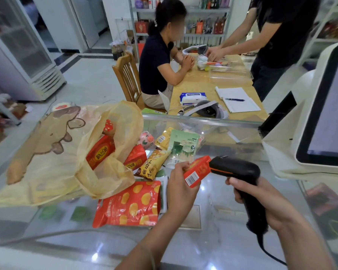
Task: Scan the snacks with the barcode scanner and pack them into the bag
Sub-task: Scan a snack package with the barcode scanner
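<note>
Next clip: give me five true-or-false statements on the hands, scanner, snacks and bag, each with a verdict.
1. The right hand grips the scanner. True.
2. The left hand holds nothing. False: it holds a red box up by the scanner's nose.
3. A red pack already sits inside the bag. True.
4. The spotted pouch is in the bag. False: it lies on the counter, outside the bag's mouth.
5. The red box's barcode shows to the camera. True.
</note>
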